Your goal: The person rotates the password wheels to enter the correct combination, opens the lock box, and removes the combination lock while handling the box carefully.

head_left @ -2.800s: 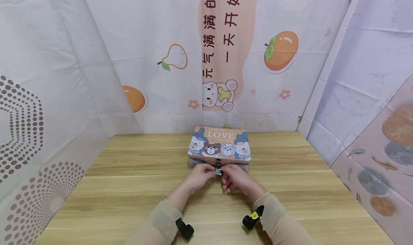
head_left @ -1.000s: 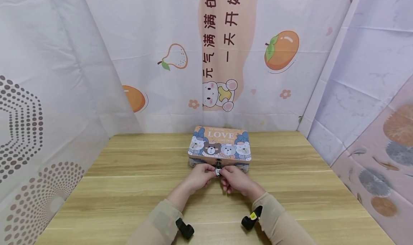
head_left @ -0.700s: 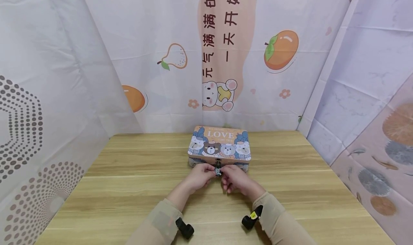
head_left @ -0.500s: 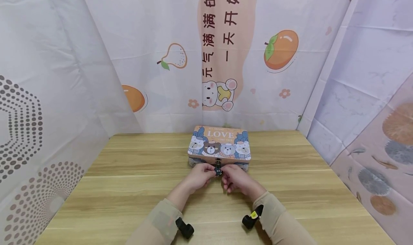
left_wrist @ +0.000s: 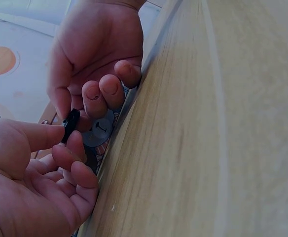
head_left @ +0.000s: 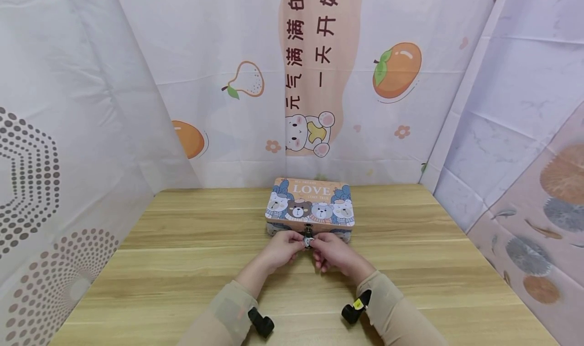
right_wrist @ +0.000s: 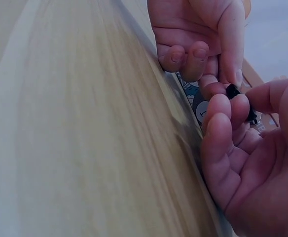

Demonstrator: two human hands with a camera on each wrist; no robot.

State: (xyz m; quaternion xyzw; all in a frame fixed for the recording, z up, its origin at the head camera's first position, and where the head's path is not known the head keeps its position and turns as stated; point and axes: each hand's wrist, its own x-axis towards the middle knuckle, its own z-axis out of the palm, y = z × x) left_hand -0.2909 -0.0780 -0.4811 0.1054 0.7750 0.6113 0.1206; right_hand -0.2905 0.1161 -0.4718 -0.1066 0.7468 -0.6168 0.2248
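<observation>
Your left hand [head_left: 279, 248] is pinching a small dark piece [head_left: 308, 242] between thumb and fingertips, barely parted; your right hand [head_left: 336, 255], just beside it, is pinching the other side the same way. The piece is sitting between both hands, and the LOVE box [head_left: 311, 204] is resting on the counter [head_left: 196, 255] just beyond them.

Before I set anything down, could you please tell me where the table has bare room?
Bare tabletop lies left of the box and left arm, and right of the box and right arm. Crowded: the box's front, where the left hand and right hand pinch a small piece.
</observation>
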